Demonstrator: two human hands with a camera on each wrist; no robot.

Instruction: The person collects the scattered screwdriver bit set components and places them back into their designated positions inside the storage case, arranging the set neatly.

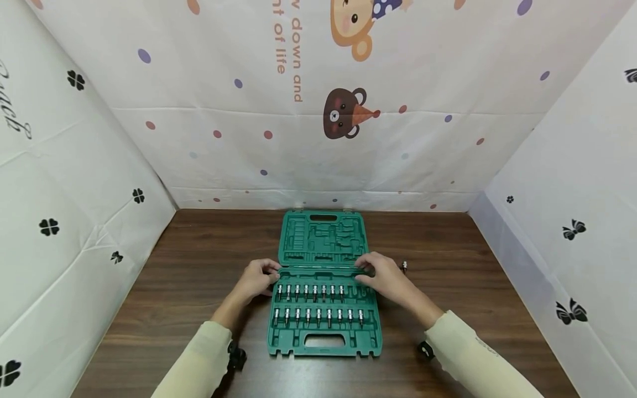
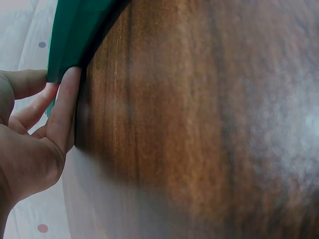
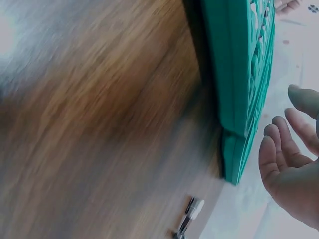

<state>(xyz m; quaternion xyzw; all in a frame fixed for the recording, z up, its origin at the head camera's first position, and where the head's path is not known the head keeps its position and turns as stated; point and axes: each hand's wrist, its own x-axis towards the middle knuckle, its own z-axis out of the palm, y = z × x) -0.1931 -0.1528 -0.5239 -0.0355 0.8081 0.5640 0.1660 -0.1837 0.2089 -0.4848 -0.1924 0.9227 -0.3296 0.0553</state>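
Note:
A green plastic socket case lies unfolded on the table, its lid laid back toward the wall. Two rows of silver bit sockets stand in the near half. At the case's left edge, close to the hinge, my left hand pinches the rim; the left wrist view shows thumb and fingers on either side of the green corner. My right hand hovers over the right end of the upper row, fingers loosely bent and nothing seen between them. Its palm faces the case in the right wrist view.
A loose bit socket lies on the brown wooden table, right of the case and beyond my right hand. Printed white cloth hangs behind the table and along both sides.

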